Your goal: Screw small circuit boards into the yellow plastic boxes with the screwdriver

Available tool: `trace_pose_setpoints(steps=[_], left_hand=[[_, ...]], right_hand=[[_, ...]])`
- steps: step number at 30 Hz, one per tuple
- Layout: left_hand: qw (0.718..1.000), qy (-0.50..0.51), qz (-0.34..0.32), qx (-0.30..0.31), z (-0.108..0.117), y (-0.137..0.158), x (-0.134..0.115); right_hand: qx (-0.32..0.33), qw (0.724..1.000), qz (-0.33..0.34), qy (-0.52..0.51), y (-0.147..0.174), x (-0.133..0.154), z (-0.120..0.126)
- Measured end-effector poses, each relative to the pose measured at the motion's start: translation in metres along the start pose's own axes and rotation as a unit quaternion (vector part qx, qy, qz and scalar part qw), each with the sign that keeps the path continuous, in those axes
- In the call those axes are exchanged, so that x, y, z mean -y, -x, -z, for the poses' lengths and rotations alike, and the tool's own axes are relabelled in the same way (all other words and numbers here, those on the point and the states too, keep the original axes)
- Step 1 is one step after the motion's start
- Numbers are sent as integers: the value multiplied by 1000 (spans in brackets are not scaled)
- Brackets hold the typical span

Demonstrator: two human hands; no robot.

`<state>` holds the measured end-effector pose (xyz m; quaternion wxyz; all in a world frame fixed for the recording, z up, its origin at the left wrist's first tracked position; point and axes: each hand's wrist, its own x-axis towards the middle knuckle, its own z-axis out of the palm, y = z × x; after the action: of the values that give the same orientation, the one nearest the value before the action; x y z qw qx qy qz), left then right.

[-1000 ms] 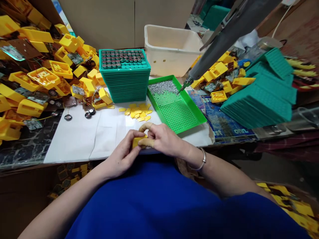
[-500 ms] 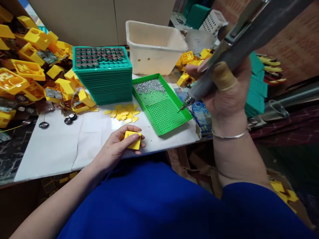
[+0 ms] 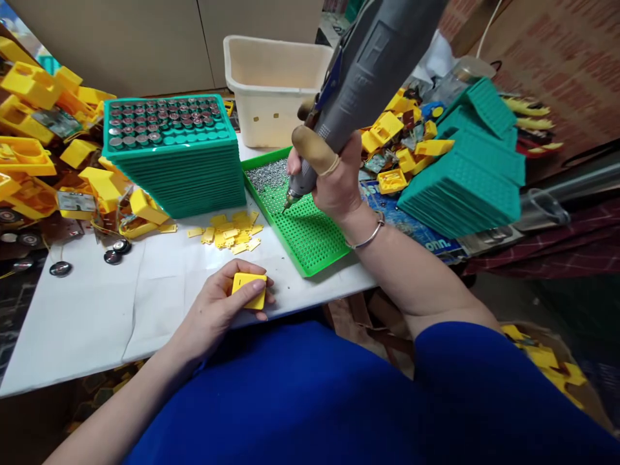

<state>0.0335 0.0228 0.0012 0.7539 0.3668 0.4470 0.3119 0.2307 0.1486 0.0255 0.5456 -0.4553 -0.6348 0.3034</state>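
Near the table's front edge, my left hand (image 3: 227, 296) is closed around a small yellow plastic case (image 3: 249, 290), thumb across its upper face. My right hand (image 3: 339, 174), a tan finger cover on its thumb, grips a grey electric screwdriver (image 3: 361, 84) that slants down to the left. The bit points at the bright green perforated tray (image 3: 314, 242), above its holes; whether it touches the tray I cannot tell. Small silver screws (image 3: 266, 174) are heaped at the tray's far end. Left of the tray lies a loose pile of flat yellow pieces (image 3: 230, 232).
A tall stack of teal trays (image 3: 184, 174) with round dark-topped parts stands behind the yellow pieces. A whitish bin (image 3: 271, 97) is at the back. Yellow housings with wires (image 3: 106, 187) crowd the left. More teal trays (image 3: 465, 174) lie at right.
My right hand has swung the screwdriver left and over the screw tray, its bit now nearer the screws. My left hand keeps hold of the yellow case. The view has turned slightly right.
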Motion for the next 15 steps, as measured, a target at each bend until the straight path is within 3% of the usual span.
trace_pose_setpoints(steps=[6, 15], left_hand=[[1000, -6, -6, 11, 2, -2, 2], [1000, -5, -9, 8, 0, -1, 0]], right_hand=[[-27, 998, 24, -42, 1, -7, 0], [-36, 999, -8, 26, 2, -5, -4]])
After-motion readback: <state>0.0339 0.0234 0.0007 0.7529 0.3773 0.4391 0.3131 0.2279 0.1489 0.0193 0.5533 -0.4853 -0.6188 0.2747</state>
